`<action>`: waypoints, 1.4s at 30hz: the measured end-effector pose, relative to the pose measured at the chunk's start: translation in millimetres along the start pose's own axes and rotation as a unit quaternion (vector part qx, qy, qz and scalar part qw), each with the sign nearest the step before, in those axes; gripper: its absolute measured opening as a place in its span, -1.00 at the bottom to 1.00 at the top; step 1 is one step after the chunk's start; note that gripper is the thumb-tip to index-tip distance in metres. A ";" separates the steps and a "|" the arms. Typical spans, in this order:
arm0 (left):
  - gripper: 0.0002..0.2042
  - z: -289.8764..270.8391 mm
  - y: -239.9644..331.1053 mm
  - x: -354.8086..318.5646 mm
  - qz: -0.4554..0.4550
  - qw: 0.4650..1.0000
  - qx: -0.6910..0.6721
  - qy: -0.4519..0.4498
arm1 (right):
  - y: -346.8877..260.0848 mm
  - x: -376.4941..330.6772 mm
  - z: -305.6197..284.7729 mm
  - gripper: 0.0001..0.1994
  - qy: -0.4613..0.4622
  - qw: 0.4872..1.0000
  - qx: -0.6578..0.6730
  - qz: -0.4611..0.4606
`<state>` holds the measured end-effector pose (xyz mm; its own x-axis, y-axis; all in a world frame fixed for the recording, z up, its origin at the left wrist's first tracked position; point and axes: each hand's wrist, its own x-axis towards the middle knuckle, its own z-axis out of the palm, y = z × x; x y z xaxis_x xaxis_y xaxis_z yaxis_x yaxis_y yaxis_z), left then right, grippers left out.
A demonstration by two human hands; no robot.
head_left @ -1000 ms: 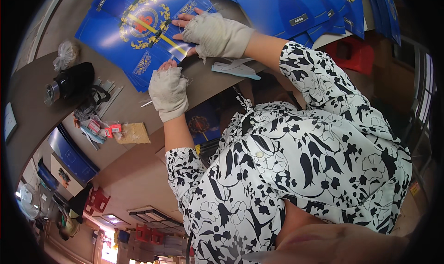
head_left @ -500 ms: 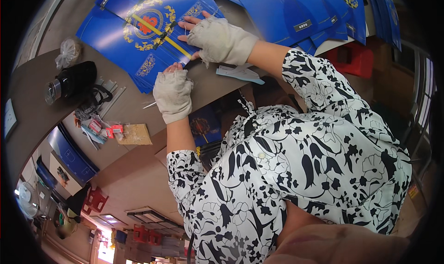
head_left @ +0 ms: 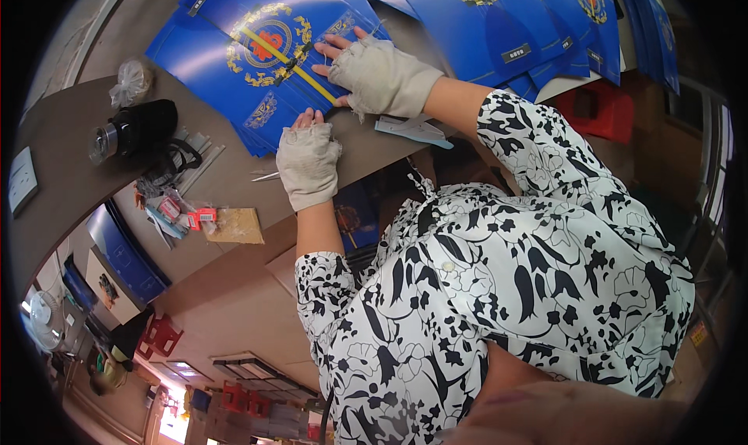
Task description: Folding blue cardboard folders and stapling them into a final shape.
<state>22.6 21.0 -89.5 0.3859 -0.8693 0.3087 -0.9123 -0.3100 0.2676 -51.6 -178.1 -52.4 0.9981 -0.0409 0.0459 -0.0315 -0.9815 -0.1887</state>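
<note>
A large blue printed sheet (head_left: 222, 71), with a gold wreath, a red emblem and a yellow strip, lies on a stack of similar sheets on the table. Both my hands wear off-white fingerless gloves. My right hand (head_left: 382, 75) rests on the sheet's right part, its fingers spread beside the end of the yellow strip. At the near edge of the sheet is my left hand (head_left: 308, 160), fingertips side by side and touching that edge; its thumb is mostly hidden. A light-blue and white flat piece (head_left: 413, 129) lies under my right wrist, at the table edge.
More blue printed sheets (head_left: 483, 40) overlap at the upper right, above a red stool (head_left: 596, 110). To the left stand a black bottle (head_left: 144, 129) and a knotted clear plastic bag (head_left: 131, 85). Small red boxes (head_left: 202, 217) and a tan block (head_left: 236, 227) lie near the table's edge.
The whole view has shifted slightly, so the table and hands appear farther right. Both hands keep nearly the same places on the sheet.
</note>
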 end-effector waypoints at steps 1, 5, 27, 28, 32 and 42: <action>-0.62 -0.3 -1.0 -0.3 0.002 1.000 -0.005 0.005 | -3.3 0.6 -1.5 -0.39 0.002 1.000 0.002 -0.002; -0.59 3.2 -3.9 0.0 0.014 1.000 0.008 -0.002 | -9.8 1.8 1.5 -0.37 -0.018 0.999 -0.022 0.039; -0.65 -12.7 22.3 16.3 -0.065 0.998 -0.016 0.003 | -8.8 6.8 -5.4 -0.41 -0.084 0.994 0.011 -0.064; -0.64 -15.6 23.2 15.2 -0.071 0.997 -0.014 -0.021 | -9.2 12.0 -7.6 -0.41 -0.088 0.994 0.013 -0.068; -0.61 -23.2 29.5 16.6 -0.074 0.995 -0.025 -0.060 | -4.3 47.9 -15.9 -0.38 -0.073 0.996 -0.018 -0.051; -0.57 -40.1 75.5 32.4 -0.078 0.994 -0.045 -0.068 | 87.2 139.7 -124.5 -0.36 -0.002 0.997 -0.072 0.012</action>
<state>-28.3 -15.2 -22.7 0.4938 -0.8595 0.1319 -0.8248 -0.4148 0.3843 78.6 -292.6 59.6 0.9972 -0.0642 0.0396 -0.0623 -0.9970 -0.0460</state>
